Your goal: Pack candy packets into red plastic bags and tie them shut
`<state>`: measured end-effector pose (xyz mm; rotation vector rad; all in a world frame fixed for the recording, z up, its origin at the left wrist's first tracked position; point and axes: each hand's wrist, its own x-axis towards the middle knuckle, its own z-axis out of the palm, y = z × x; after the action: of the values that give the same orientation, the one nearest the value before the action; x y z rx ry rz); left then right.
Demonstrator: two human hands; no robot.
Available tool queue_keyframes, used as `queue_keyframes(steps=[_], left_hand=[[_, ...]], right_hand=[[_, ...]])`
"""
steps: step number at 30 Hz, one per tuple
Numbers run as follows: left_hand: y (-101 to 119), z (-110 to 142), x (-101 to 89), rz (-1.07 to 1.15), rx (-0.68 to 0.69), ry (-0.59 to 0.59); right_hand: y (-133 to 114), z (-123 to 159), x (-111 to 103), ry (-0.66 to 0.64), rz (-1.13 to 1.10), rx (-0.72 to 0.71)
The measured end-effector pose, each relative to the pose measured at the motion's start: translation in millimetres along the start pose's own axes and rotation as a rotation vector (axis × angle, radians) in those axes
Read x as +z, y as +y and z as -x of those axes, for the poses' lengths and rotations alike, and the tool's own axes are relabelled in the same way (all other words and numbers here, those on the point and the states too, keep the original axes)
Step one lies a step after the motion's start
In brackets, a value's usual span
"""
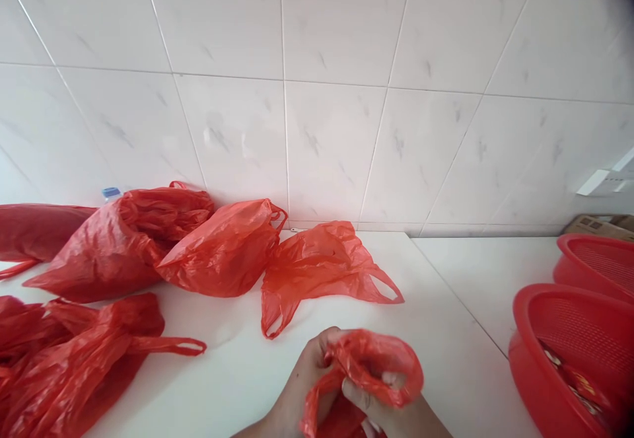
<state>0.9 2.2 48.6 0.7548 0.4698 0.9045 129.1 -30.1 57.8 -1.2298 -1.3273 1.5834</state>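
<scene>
Low at the front of the white table, both my hands are closed on a thin red plastic bag [409, 362]. My left hand [316, 359] grips the gathered plastic at the bag's left side. My right hand [381, 411] pinches the near rim, some of its fingers showing through the opening and below the plastic. The rim is bunched into a loop, and the bag's lower part drops out of the frame. Beyond my hands lies a flattened red plastic bag [321, 259] with its handles spread.
Filled red bags [222, 246] line the wall at left, with more crumpled bags [84, 359] nearer. A blue bottle cap [111, 192] shows behind them. At right stand two red plastic baskets [525, 359], the nearer holding small packets [579, 385]. A cardboard box [597, 225] sits behind.
</scene>
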Motion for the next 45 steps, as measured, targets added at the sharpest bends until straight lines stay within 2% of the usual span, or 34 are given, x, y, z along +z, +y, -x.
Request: queue_keyframes(steps=[3, 5, 7, 10, 13, 15, 18, 20, 22, 27, 29, 33, 35, 37, 39, 42, 45], left_hand=[[0.7, 2.1, 1.2, -0.075, -0.039, -0.015], [0.9, 5.4, -0.7, -0.145, -0.074, -0.045], [-0.2, 8.7, -4.4, -0.254, -0.041, -0.071], [-3.1, 12.0, -9.4, -0.38, 0.028, -0.1], [-1.0, 12.6, -6.4, -0.366, 0.001, -0.087], [4.7, 12.2, 0.1, -0.343, -0.018, -0.055], [13.9, 11.7, 7.5, -0.342, -0.044, 0.037], [16.4, 11.4, 6.8, -0.289, -0.076, 0.13], [15.6, 10.7, 1.7, -0.192, -0.109, 0.211], [10.6, 7.9, -10.9, -0.025, -0.128, 0.282], [10.1, 7.7, -11.2, 0.018, -0.125, 0.281], [10.6, 10.3, -7.4, -0.047, -0.083, 0.223], [10.6, 12.7, -5.6, -0.238, 0.018, 0.155], [9.8, 15.0, -4.3, -0.477, 0.13, 0.061], [8.6, 16.8, -3.0, -0.654, 0.219, -0.068], [7.2, 18.1, -0.8, -0.807, 0.306, -0.241], [8.1, 18.3, -0.7, -0.938, 0.345, -0.251]], right_hand=[[6.4, -1.7, -2.6, 0.031, -0.072, 0.047], [8.9, -5.7, -5.1, 0.048, -0.129, 0.029], [9.6, -10.0, -6.7, 0.072, -0.158, 0.002], [8.3, -12.2, -5.4, 0.156, -0.083, 0.003], [5.6, -8.5, -1.6, 0.195, 0.072, 0.043], [3.5, -5.1, -0.7, 0.135, 0.068, 0.008], [1.2, -1.9, -4.4, -0.012, -0.125, -0.114], [0.5, -0.7, -9.1, -0.106, -0.279, -0.161], [-0.7, 0.2, -13.6, -0.14, -0.346, -0.18], [-6.0, -0.8, -15.0, -0.169, -0.147, -0.132], [-5.6, -3.5, -11.3, -0.115, -0.126, -0.143], [2.5, -11.8, -5.8, 0.143, -0.008, -0.108], [8.0, -16.0, -6.9, 0.276, 0.077, -0.107], [12.0, -18.9, -9.6, 0.348, 0.121, -0.141], [12.8, -20.0, -11.9, 0.347, 0.119, -0.154], [7.8, -18.7, -12.6, 0.279, 0.042, -0.098], [0.1, -16.1, -13.8, 0.192, -0.039, -0.092]])
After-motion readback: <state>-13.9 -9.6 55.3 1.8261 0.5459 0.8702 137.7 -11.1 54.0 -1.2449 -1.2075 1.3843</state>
